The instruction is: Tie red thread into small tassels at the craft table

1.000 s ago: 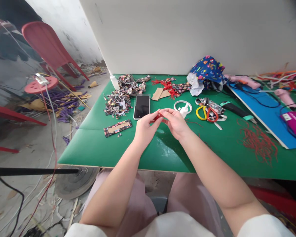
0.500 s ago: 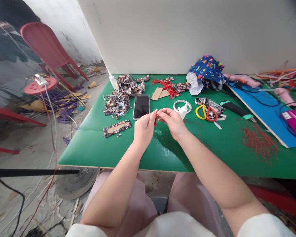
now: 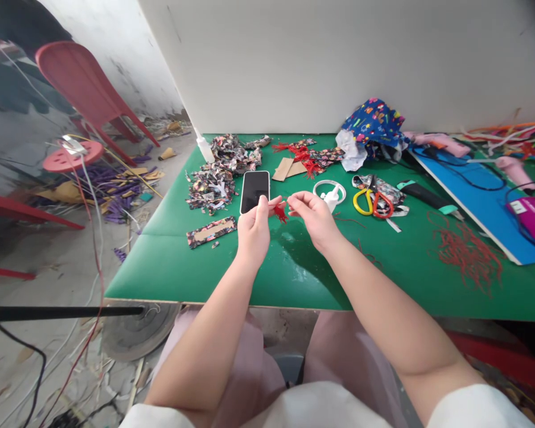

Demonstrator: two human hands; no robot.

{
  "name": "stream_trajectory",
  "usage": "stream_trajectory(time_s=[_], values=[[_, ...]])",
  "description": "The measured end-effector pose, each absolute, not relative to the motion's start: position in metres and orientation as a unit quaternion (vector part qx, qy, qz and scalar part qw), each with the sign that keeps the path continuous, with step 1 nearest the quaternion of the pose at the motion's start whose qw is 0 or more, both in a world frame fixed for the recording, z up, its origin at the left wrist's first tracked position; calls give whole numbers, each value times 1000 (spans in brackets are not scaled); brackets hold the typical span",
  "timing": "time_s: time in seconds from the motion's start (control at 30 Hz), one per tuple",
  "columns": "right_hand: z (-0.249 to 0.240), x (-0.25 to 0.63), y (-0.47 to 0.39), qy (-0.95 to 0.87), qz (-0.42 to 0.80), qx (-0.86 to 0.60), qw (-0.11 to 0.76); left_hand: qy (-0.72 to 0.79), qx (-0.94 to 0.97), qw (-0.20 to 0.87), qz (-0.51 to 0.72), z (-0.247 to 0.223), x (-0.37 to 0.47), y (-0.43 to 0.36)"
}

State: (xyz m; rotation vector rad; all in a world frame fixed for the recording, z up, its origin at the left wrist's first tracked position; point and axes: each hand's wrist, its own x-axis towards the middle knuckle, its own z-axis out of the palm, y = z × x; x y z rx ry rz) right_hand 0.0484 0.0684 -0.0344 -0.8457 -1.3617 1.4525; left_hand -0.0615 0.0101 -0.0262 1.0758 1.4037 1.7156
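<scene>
Over the green table my left hand (image 3: 256, 229) holds a small bunch of red threads (image 3: 280, 212), which hangs from its fingertips. My right hand (image 3: 314, 217) is just to the right, thumb and fingers pinched together; whatever is between them is too small to make out. A narrow gap separates the two hands. Behind my left hand lies a phone (image 3: 255, 189). A flat patterned strip (image 3: 211, 232) rests to its left. White bottle (image 3: 331, 198) and yellow-and-red-handled scissors (image 3: 373, 204) lie beyond my right hand.
Floral fabric scraps (image 3: 211, 184) heap at the back left. Red tassels (image 3: 310, 163) and cardboard pieces (image 3: 288, 169) lie behind the phone. On the right are a cutter (image 3: 428, 197), loose red threads (image 3: 468, 252), a blue board (image 3: 468, 196) and pink glue guns (image 3: 512, 172).
My hands have moved slightly apart, and my left hand has turned so its thumb points up. The red threads now show more fully between the hands.
</scene>
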Motion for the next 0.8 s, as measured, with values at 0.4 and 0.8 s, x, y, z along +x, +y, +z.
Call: stream_trajectory(time_s=[0.4, 0.8], values=[[-27, 56, 65, -717, 372, -315, 497, 551, 421, 343, 634, -26, -63, 12], [-29, 53, 64, -666, 465, -289, 507, 533, 525, 370, 551, -24, -65, 8]])
